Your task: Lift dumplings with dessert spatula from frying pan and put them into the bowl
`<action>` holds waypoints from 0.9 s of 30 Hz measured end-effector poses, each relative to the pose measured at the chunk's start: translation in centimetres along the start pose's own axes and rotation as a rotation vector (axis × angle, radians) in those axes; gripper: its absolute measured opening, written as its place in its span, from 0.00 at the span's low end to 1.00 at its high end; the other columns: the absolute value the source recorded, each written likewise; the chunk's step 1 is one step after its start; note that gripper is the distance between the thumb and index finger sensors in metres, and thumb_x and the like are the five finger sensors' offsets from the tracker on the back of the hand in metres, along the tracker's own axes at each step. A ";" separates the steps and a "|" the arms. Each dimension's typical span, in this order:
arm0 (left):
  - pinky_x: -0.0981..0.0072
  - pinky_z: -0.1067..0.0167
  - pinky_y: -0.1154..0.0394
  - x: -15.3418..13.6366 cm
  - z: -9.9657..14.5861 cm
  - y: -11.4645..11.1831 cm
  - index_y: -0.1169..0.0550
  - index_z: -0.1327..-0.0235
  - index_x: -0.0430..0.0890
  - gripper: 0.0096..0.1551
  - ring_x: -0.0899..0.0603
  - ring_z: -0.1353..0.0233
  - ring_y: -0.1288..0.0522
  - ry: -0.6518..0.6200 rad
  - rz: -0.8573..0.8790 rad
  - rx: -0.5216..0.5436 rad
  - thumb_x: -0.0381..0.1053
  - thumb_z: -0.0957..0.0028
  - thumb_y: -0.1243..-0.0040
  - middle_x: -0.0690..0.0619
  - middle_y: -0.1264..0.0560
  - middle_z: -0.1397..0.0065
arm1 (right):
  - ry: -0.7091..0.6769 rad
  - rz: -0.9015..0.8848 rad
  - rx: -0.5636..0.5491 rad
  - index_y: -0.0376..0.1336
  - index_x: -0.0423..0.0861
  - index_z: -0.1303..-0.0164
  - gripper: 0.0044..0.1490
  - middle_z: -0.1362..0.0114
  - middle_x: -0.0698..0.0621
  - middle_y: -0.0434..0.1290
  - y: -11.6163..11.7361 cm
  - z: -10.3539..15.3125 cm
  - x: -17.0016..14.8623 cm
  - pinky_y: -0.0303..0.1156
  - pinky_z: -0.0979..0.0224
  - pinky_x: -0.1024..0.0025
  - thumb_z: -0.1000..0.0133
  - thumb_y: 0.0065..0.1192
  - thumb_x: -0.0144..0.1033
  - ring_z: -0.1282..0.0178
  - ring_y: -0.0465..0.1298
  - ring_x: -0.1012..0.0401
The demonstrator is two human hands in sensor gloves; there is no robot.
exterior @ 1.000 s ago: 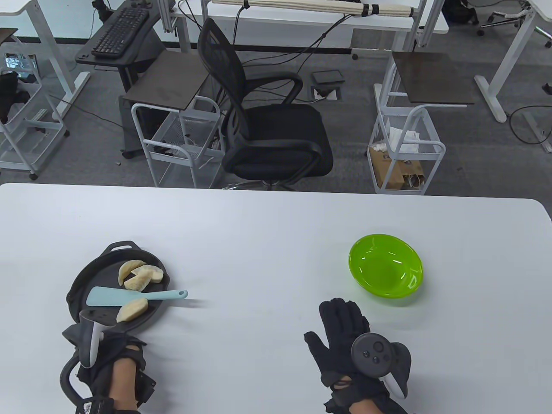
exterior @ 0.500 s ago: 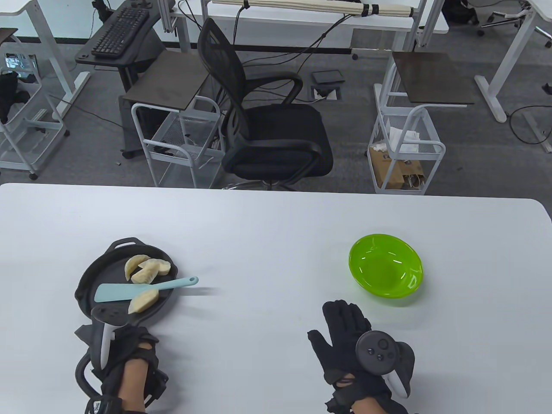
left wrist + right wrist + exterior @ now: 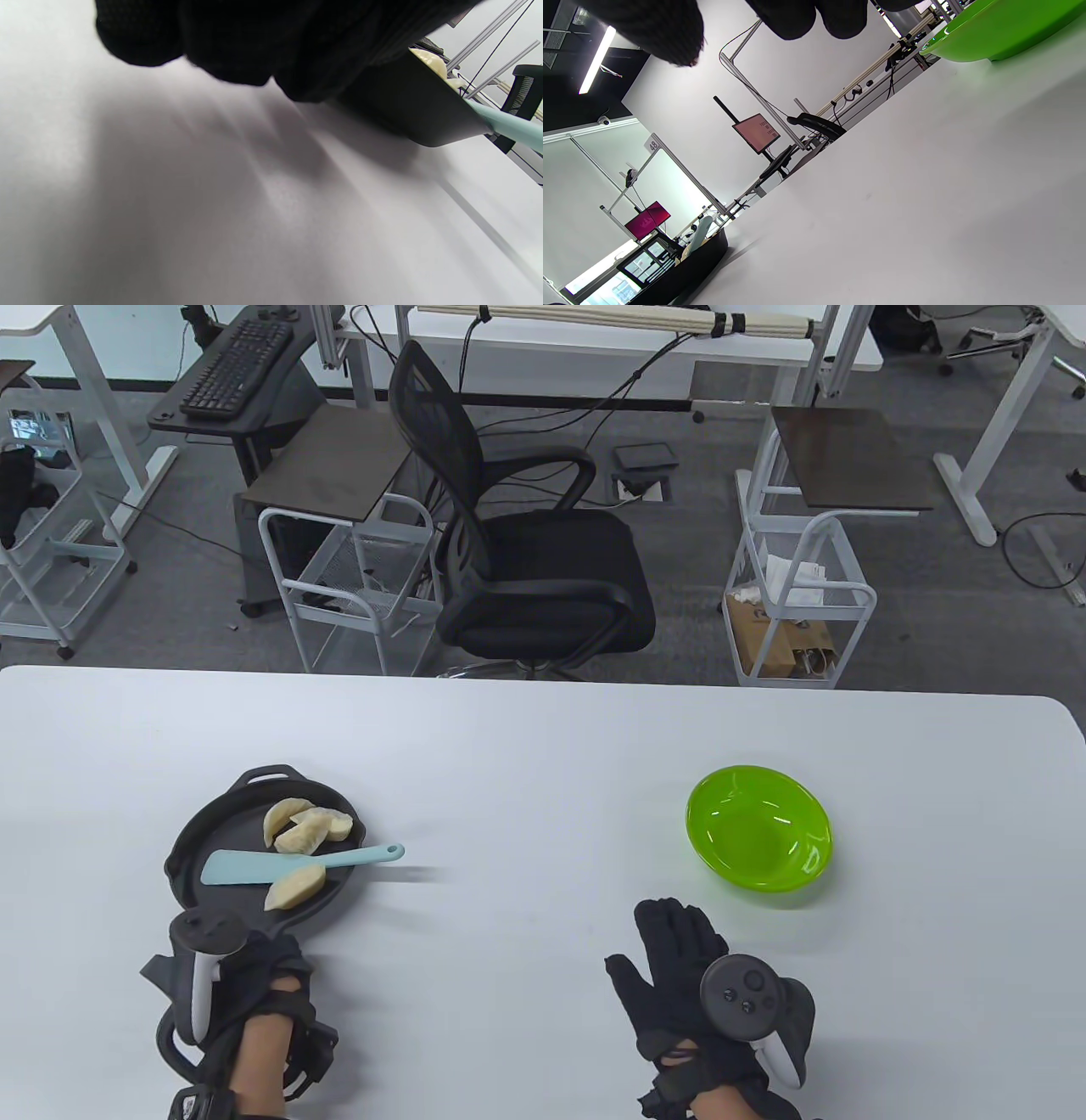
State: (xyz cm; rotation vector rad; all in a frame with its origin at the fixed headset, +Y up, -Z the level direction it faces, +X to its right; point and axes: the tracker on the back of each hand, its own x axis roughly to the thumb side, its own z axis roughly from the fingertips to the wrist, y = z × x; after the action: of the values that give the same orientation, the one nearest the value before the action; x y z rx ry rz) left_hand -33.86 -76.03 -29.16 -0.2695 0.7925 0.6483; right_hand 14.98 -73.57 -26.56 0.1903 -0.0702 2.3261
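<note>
Black pan [image 3: 188, 848] on the worktop [image 3: 543, 746] holds dumplings [image 3: 304, 827] and a spatula [image 3: 254, 866]; the left hand [image 3: 254, 976] grips its handle. Right hand [image 3: 679, 959] lies flat, fingers straight, near the green bowl [image 3: 758, 838].

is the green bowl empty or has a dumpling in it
Empty: the bowl shows only bare green inside; all dumplings lie in the pan.

left hand [image 3: 254, 976]: fingers hidden under glove and tracker, grip on pan [image 3: 191, 848] handle unclear; right hand [image 3: 679, 959]: wrist cut off by bottom edge; spatula [image 3: 509, 125]: blade hidden in left wrist view; bowl [image 3: 1001, 29]: cropped at top edge in right wrist view
</note>
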 end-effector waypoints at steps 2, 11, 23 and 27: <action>0.49 0.47 0.23 0.0 0.0 -0.1 0.34 0.32 0.43 0.37 0.53 0.68 0.18 -0.009 0.017 -0.016 0.62 0.47 0.41 0.64 0.14 0.63 | 0.003 -0.001 0.003 0.47 0.42 0.18 0.48 0.15 0.34 0.45 0.0 0.0 0.0 0.33 0.21 0.30 0.38 0.58 0.57 0.18 0.40 0.30; 0.49 0.48 0.23 0.8 0.7 -0.3 0.33 0.33 0.43 0.37 0.53 0.69 0.18 -0.058 0.030 -0.026 0.62 0.47 0.41 0.64 0.14 0.64 | 0.003 -0.007 0.002 0.47 0.42 0.18 0.48 0.15 0.34 0.45 -0.1 0.0 -0.1 0.33 0.21 0.30 0.38 0.58 0.57 0.18 0.40 0.30; 0.50 0.49 0.22 2.7 2.9 -0.8 0.33 0.33 0.43 0.37 0.53 0.70 0.18 -0.139 0.008 -0.059 0.63 0.47 0.41 0.64 0.14 0.65 | 0.007 0.001 0.003 0.47 0.42 0.18 0.48 0.15 0.34 0.45 -0.2 -0.1 -0.1 0.33 0.21 0.30 0.38 0.58 0.57 0.18 0.40 0.30; 0.50 0.49 0.22 3.4 3.5 -1.5 0.33 0.33 0.43 0.37 0.53 0.70 0.18 -0.168 -0.014 -0.075 0.63 0.47 0.41 0.64 0.14 0.65 | 0.008 0.009 0.007 0.47 0.42 0.18 0.48 0.15 0.34 0.45 -0.1 -0.1 -0.2 0.33 0.21 0.30 0.38 0.58 0.57 0.18 0.40 0.30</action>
State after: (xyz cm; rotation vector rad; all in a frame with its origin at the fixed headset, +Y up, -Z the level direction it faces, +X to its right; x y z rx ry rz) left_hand -29.07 -74.12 -29.30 -0.2848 0.6057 0.6789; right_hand 15.12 -73.62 -26.71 0.1842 -0.0592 2.3359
